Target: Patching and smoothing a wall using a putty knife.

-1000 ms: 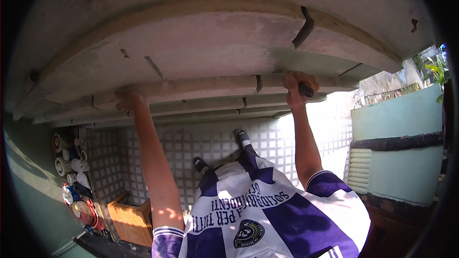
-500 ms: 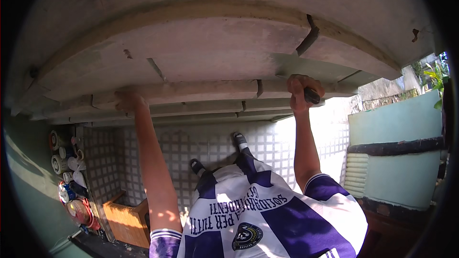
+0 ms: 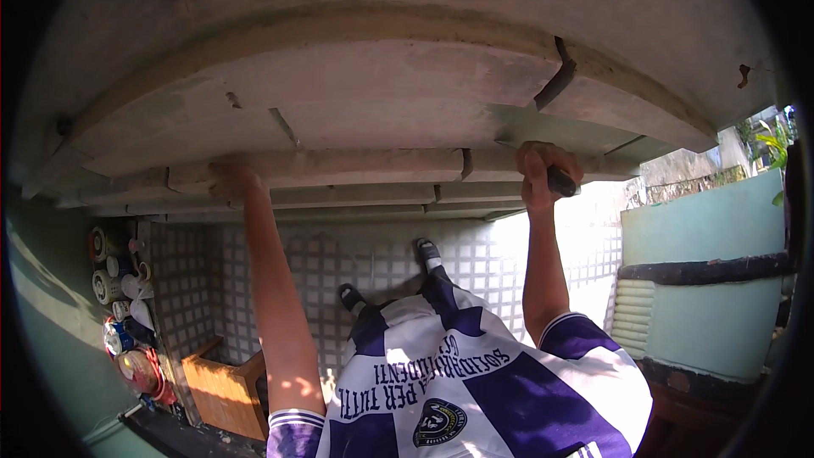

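Note:
Across the upper picture runs a pale, scuffed stepped structure (image 3: pixel 365 68) with several long ledges and dark gaps. My left hand (image 3: pixel 234 182) is on the middle ledge (image 3: pixel 365 165) at left, its fingers curled against the edge and partly in shadow. My right hand (image 3: pixel 540 170) is closed on a short dark object (image 3: pixel 560 183), perhaps a tool's handle, against the same ledge farther right. Whatever part of that object lies beyond my fist is hidden.
Below lie a checkered tiled floor (image 3: pixel 237 280) and my sandalled feet (image 3: pixel 428 254). Containers and cups (image 3: pixel 108 287) crowd the left wall, beside a wooden piece of furniture (image 3: pixel 216 390). A light-green low wall (image 3: pixel 704 229) stands right, with plants (image 3: pixel 772 140) behind.
The ledges and both hands sit slightly lower and a little farther right in the picture. Both hands keep the same hold and position on the ledge.

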Tool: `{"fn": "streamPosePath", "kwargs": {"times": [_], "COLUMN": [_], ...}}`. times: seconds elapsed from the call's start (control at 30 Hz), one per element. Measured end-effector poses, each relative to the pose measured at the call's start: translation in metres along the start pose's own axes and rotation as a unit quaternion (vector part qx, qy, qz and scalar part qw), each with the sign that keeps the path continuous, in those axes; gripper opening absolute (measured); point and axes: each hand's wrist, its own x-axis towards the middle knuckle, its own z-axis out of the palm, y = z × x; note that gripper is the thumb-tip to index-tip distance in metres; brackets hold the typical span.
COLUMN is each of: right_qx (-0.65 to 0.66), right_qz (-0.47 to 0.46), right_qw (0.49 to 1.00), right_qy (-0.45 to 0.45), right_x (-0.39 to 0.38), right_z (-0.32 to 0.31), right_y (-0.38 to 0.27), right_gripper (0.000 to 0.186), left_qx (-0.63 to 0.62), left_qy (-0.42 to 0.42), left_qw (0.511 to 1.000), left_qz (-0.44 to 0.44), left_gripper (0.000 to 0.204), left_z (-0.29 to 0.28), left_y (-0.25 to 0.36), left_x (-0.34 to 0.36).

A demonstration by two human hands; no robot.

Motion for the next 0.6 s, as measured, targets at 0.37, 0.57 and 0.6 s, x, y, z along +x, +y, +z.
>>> {"fn": "streamPosePath", "kwargs": {"times": [0.37, 0.57, 0.6], "right_qx": [-0.045, 0.056, 0.053], "right_qz": [-0.028, -0.040, -0.040], "right_qw": [0.999, 0.996, 0.996], "right_qy": [0.012, 0.056, 0.057], "right_x": [0.004, 0.028, 0.030], "right_z": [0.008, 0.021, 0.022], "right_y": [-0.010, -0.040, -0.037], "right_gripper": [0.031, 0.033, 0.033], "left_qx": [-0.014, -0.018, -0.001], "left_qy": [-0.008, -0.011, 0.015], "left_qw": [1.000, 1.000, 1.000], "left_qz": [0.003, -0.007, -0.004], "left_gripper": [0.079, 0.079, 0.078], "left_z": [0.002, -0.003, 0.000], "left_y": [0.000, 0.004, 0.002], "left_x": [0.000, -0.003, -0.002]}}
